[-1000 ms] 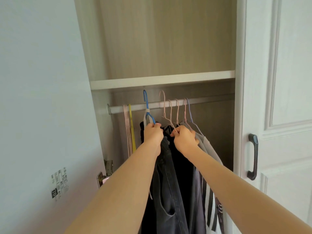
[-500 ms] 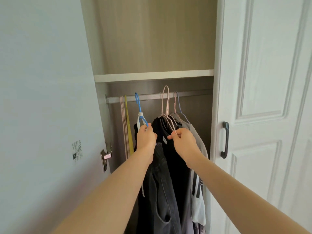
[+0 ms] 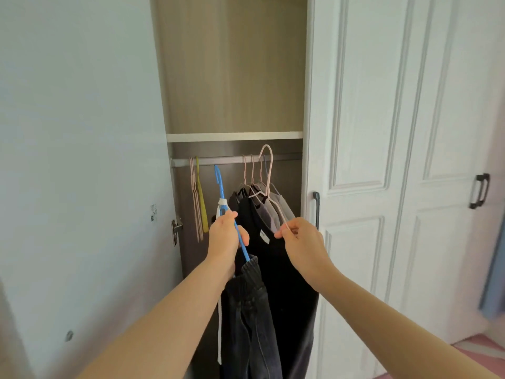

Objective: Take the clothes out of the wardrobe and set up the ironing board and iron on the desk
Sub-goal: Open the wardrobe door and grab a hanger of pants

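While left hand [image 3: 224, 240] grips blue hanger [image 3: 220, 184] below rail [image 3: 218, 160], right hand [image 3: 303, 243] pinches pink hanger [image 3: 270, 170], hook top above rail

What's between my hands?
A black garment hangs between the left hand, gripping the blue hanger, and the right hand, pinching the pink hanger; head view.

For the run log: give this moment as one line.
left hand: grips blue hanger, off rail | right hand: pinches pink hanger
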The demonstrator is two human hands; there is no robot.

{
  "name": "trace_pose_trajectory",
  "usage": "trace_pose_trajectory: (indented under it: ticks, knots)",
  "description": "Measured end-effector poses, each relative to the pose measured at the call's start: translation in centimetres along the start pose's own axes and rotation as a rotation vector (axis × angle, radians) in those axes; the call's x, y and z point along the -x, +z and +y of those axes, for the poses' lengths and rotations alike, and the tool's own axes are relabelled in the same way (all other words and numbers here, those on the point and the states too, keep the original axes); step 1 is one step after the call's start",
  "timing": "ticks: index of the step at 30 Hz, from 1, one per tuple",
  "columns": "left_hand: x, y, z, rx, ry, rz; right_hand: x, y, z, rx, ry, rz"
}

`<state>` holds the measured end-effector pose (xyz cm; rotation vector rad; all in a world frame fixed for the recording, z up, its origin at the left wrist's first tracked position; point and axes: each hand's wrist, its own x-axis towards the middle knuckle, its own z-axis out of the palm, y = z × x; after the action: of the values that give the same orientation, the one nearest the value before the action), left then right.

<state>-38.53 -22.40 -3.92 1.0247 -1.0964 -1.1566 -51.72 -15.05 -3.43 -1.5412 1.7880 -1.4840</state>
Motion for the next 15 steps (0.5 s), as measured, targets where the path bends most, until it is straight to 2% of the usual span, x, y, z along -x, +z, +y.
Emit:
trace_pose_trajectory:
  ticks: [4, 8, 15]
  knots:
    - [4.8, -0.9, 1.1, 0.051, 0.037, -0.106, 4.3, -2.4, -1.9, 0.005, -0.026, 0.025]
    - [9.9, -1.5, 2.9, 0.261, 0.007, -0.176, 8.3, -4.7, -4.3, -0.012, -0.031, 0.054]
    - [16.8, -3.7, 6.7, 0.314, -0.011, -0.47, 14.4, -7.9, -8.2, -0.051, -0.055, 0.078]
